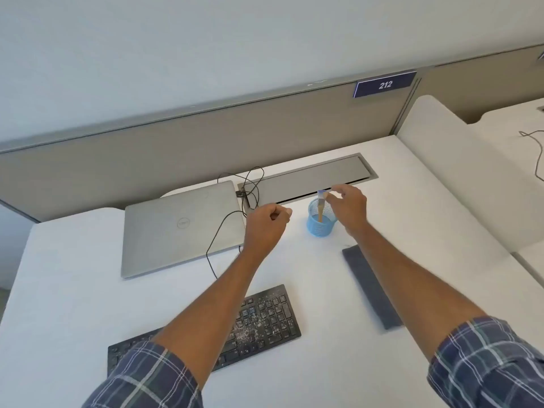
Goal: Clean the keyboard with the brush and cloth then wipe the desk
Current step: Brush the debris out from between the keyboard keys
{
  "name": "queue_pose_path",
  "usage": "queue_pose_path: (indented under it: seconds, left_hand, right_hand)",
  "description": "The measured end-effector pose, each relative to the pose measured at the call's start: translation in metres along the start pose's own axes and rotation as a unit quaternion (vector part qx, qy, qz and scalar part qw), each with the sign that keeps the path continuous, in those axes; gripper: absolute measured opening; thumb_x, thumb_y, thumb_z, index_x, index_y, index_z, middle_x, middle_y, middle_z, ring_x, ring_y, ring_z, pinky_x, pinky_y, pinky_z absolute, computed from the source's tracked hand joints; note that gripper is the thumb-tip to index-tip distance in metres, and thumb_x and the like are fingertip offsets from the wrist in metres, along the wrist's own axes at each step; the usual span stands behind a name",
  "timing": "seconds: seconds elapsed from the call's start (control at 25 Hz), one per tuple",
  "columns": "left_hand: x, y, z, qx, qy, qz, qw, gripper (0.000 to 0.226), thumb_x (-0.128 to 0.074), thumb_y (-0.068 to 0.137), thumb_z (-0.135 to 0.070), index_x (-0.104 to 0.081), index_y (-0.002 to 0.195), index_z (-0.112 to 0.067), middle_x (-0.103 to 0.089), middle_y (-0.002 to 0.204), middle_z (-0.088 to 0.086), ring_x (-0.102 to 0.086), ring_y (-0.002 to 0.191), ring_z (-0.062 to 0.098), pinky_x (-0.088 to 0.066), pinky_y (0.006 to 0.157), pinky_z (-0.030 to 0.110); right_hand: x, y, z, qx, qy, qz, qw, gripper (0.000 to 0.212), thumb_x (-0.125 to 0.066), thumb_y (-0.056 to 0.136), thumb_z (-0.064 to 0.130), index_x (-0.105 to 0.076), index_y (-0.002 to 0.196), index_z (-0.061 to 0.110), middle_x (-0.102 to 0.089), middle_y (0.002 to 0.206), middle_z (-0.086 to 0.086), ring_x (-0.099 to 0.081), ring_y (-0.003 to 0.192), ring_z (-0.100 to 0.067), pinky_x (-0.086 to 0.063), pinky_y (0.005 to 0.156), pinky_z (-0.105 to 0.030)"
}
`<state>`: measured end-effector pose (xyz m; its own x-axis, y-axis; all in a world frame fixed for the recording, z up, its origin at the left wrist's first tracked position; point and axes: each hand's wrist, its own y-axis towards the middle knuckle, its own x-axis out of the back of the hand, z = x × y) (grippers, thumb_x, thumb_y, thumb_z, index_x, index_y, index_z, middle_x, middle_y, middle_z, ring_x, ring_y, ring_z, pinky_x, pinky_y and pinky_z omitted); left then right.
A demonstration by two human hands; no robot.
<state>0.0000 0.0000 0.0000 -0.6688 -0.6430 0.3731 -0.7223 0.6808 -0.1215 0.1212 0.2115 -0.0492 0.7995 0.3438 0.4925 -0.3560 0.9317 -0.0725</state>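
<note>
A black keyboard (265, 319) strewn with pale crumbs lies on the white desk (73, 290) near me, partly hidden by my left forearm. A brush (321, 206) stands bristles-down in a blue mesh cup (319, 226) toward the back. My right hand (350, 209) pinches the top of the brush handle with thumb and fingertips. My left hand (266, 228) hovers just left of the cup, fingers loosely curled, holding nothing. A folded dark grey cloth (371, 285) lies to the right of the keyboard, under my right forearm.
A closed silver laptop (179, 228) sits at the back left with a thin black cable (223, 231) looping from it to a grey cable tray (309, 178). A beige partition with a "212" label (384, 83) bounds the back. A white divider (459, 178) stands on the right.
</note>
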Motion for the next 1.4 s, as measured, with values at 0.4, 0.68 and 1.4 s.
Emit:
queue_pose_path:
  seconds: [0.4,0.68,1.4]
  left_hand:
    - [-0.018,0.027,0.003,0.032,0.036,0.005,0.999,0.016,-0.073,0.094,-0.032,-0.08,0.085,-0.022,-0.077,0.077,-0.007,-0.076,0.081,0.019,-0.064,0.085,0.048]
    - [-0.023,0.031,0.0,0.036,0.028,0.011,0.999,0.011,-0.074,0.093,-0.03,-0.08,0.087,-0.024,-0.079,0.081,-0.008,-0.077,0.083,0.016,-0.064,0.088,0.046]
    - [0.019,0.003,-0.06,-0.045,-0.145,-0.032,0.988,0.018,-0.083,0.094,-0.012,-0.082,0.112,-0.011,-0.082,0.094,0.007,-0.08,0.09,0.02,-0.066,0.079,0.031]
  right_hand:
    - [-0.006,0.026,0.005,-0.042,-0.049,0.083,0.994,0.008,-0.082,0.086,0.024,-0.084,0.092,0.019,-0.077,0.092,0.009,-0.067,0.093,-0.013,-0.044,0.069,-0.02]
    - [0.005,0.008,0.014,-0.034,0.005,0.082,0.996,0.011,-0.077,0.092,0.017,-0.082,0.087,0.026,-0.074,0.084,0.019,-0.063,0.079,0.002,-0.043,0.066,-0.015]
    - [0.031,-0.07,0.124,0.143,0.153,0.181,0.961,0.009,-0.082,0.09,0.015,-0.084,0.098,0.014,-0.083,0.092,-0.004,-0.078,0.094,-0.029,-0.062,0.096,-0.046]
